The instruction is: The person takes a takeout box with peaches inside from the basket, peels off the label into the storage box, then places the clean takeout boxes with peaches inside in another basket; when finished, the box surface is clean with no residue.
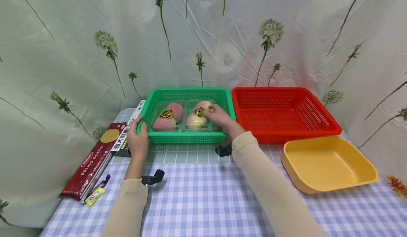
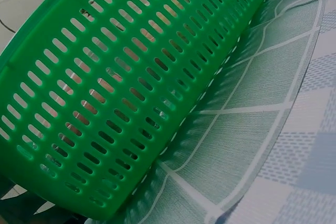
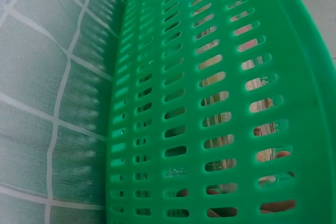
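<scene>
A green slotted plastic basket [image 1: 187, 135] stands at the back of the table. In it lie two clear plastic packs side by side: the left pack [image 1: 165, 123] with two pink, peach-like rounds, the right pack [image 1: 196, 122] with paler yellow-pink ones. Each bears a black-and-gold label. My left hand [image 1: 138, 141] grips the basket's front left corner, thumb and fingers either side of the rim. Reaching over the front right rim, my right hand [image 1: 224, 120] touches the right pack's top with extended fingers. Both wrist views show mostly the basket's slotted front wall [image 2: 131, 87].
Right of the basket is a red slotted basket [image 1: 264, 137], with a yellow tray [image 1: 327, 166] in front. A dark red package [image 1: 95, 159], a small yellow packet [image 1: 94, 196] and a purple wrapper [image 1: 103, 184] lie left. A floral curtain [image 1: 203, 35] hangs behind.
</scene>
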Available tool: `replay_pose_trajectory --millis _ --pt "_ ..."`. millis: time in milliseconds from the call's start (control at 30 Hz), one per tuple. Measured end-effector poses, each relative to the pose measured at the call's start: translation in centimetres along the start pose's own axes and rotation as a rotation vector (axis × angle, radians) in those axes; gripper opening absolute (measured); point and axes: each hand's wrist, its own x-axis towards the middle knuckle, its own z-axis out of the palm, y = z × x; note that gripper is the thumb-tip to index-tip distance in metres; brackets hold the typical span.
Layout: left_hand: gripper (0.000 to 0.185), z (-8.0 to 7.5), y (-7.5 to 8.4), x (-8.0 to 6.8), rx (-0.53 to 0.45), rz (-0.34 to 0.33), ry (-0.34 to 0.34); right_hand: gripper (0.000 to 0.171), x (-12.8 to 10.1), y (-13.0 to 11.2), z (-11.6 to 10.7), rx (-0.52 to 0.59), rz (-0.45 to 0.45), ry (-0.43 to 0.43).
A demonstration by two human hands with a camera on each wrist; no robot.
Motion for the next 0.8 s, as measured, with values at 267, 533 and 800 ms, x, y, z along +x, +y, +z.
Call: replay_pose_trajectory --millis 267,533,800 --pt "0.038 0.13 -0.02 -0.14 -0.002 0.016 0.000 0.062 -0.10 -0.13 -0.19 -0.005 -0.095 0.043" --pt "0.039 0.29 0.21 -0.02 0.001 0.021 0.015 0.059 -0.15 -0.29 -0.25 -0.005 -0.137 -0.025" --pt "0.040 0.31 0.44 -0.27 0.012 -0.028 0.006 0.048 0.01 0.08 -0.05 -0.066 -0.141 -0.012"
